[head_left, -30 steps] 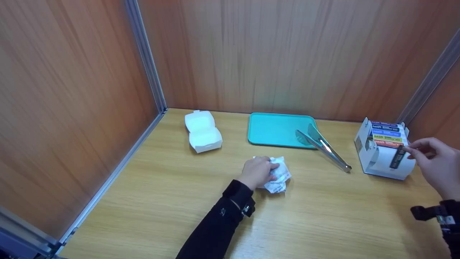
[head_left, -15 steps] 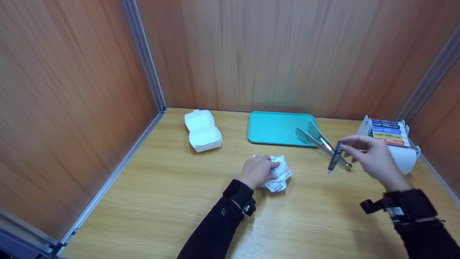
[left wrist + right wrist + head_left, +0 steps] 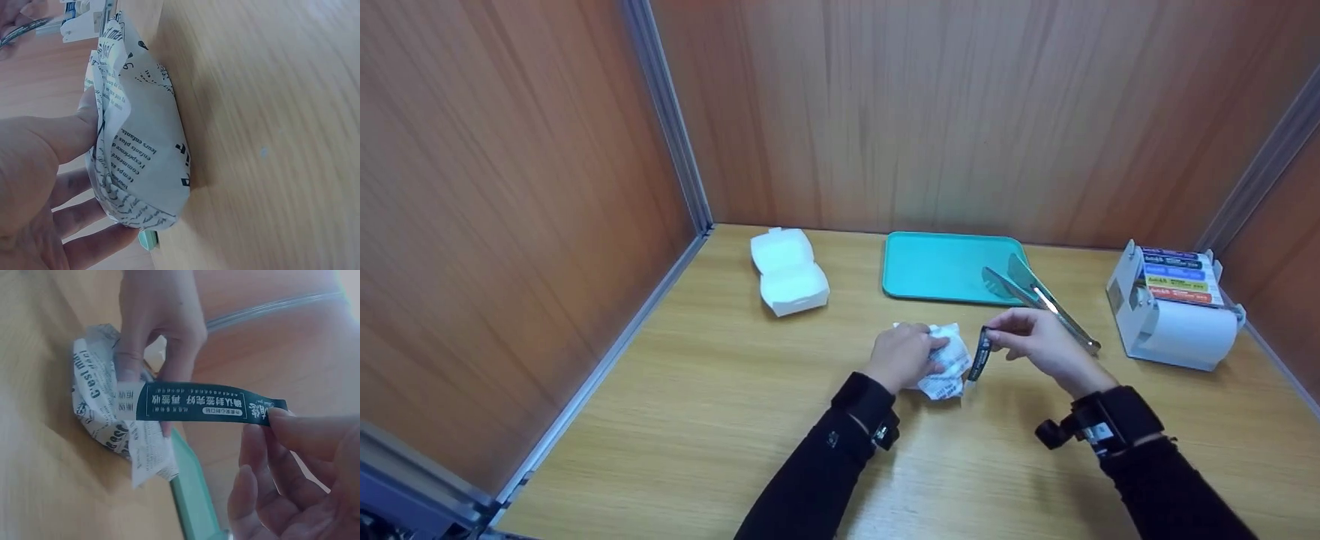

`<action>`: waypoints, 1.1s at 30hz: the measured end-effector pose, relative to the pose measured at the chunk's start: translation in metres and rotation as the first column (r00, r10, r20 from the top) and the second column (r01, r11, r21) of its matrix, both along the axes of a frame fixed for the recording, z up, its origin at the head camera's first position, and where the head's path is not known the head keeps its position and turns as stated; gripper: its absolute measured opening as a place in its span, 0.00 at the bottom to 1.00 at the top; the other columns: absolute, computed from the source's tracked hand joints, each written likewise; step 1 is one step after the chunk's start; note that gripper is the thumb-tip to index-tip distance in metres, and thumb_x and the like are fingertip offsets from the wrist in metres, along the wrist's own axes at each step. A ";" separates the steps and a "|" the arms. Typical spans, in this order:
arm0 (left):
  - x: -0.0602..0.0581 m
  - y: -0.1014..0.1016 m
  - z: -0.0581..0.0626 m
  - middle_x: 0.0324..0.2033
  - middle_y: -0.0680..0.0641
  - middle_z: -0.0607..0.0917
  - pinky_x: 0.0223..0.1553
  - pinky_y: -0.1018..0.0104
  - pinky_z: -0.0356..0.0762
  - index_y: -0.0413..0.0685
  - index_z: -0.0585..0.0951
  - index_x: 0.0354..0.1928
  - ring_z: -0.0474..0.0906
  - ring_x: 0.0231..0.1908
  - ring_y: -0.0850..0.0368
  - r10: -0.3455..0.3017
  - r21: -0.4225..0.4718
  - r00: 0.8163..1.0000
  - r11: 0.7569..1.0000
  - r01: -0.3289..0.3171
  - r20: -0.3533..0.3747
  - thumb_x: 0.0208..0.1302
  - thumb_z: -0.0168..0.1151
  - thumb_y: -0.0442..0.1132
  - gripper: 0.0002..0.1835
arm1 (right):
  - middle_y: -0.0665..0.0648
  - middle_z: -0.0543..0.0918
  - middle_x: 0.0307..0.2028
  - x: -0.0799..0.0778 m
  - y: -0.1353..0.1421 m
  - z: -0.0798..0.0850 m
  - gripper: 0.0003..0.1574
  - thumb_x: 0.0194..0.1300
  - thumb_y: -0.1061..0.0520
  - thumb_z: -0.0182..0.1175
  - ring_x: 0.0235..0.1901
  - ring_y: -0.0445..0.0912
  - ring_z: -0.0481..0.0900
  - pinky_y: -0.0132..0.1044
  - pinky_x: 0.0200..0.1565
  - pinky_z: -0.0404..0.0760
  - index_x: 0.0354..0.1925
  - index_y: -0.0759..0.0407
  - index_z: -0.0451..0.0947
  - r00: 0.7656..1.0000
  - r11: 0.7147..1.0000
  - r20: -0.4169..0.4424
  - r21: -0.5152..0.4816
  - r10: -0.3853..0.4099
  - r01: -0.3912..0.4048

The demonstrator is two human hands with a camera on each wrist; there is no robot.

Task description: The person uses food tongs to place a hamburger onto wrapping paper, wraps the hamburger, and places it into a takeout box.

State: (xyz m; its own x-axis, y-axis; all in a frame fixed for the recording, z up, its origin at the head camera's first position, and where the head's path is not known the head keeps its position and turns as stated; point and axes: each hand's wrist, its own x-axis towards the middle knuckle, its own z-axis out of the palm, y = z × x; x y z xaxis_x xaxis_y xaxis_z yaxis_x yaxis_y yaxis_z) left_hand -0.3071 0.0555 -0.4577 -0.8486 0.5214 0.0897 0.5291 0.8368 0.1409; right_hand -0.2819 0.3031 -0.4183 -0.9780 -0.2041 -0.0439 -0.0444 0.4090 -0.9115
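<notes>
Near the middle of the wooden table, my left hand [image 3: 901, 356] holds a bundle wrapped in printed newspaper-style paper [image 3: 950, 361]. In the left wrist view the thumb presses the folded edge of the wrapped bundle [image 3: 146, 135] and the fingers lie along its other side; its contents are hidden. My right hand [image 3: 1042, 341] pinches one end of a dark green sealing sticker [image 3: 980, 355] between thumb and fingertips. The sticker [image 3: 197, 403] has white lettering and a pale free end, which points towards the bundle; whether they touch I cannot tell.
Behind the hands lies a turquoise tray [image 3: 937, 270], with metal tongs [image 3: 1057, 315] leaning over its right corner. An open white clamshell box [image 3: 793, 289] stands at the back left. On the right is a white label dispenser [image 3: 1181, 334] with coloured strips on top.
My right hand has carried the sticker leftwards from the dispenser, past the tongs, to beside the wrapped bundle. My left hand has stayed on the bundle.
</notes>
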 end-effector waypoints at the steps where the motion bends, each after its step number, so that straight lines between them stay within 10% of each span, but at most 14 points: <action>1: 0.000 0.000 0.000 0.71 0.47 0.79 0.65 0.53 0.78 0.68 0.80 0.71 0.78 0.67 0.49 -0.002 0.005 1.000 1.000 0.002 -0.002 0.71 0.71 0.56 0.28 | 0.54 0.88 0.45 -0.002 -0.001 -0.003 0.17 0.78 0.54 0.65 0.46 0.46 0.85 0.36 0.46 0.85 0.57 0.64 0.82 1.000 1.000 0.004 -0.003 -0.003 0.003; 18: -0.002 0.001 0.000 0.72 0.47 0.78 0.65 0.53 0.78 0.71 0.77 0.73 0.77 0.68 0.48 -0.004 -0.016 1.000 1.000 0.004 0.024 0.72 0.69 0.56 0.29 | 0.50 0.88 0.40 -0.028 -0.013 -0.037 0.15 0.76 0.61 0.65 0.39 0.41 0.85 0.33 0.39 0.86 0.55 0.70 0.82 0.998 0.991 0.016 -0.123 -0.057 0.059; 33: -0.001 0.000 0.000 0.72 0.48 0.78 0.66 0.55 0.76 0.70 0.76 0.73 0.76 0.69 0.50 -0.007 -0.013 0.999 1.000 0.007 0.032 0.73 0.68 0.56 0.29 | 0.60 0.85 0.49 -0.035 -0.027 -0.058 0.19 0.72 0.64 0.69 0.44 0.44 0.82 0.35 0.42 0.85 0.58 0.68 0.80 0.988 0.988 -0.028 -0.016 -0.151 0.151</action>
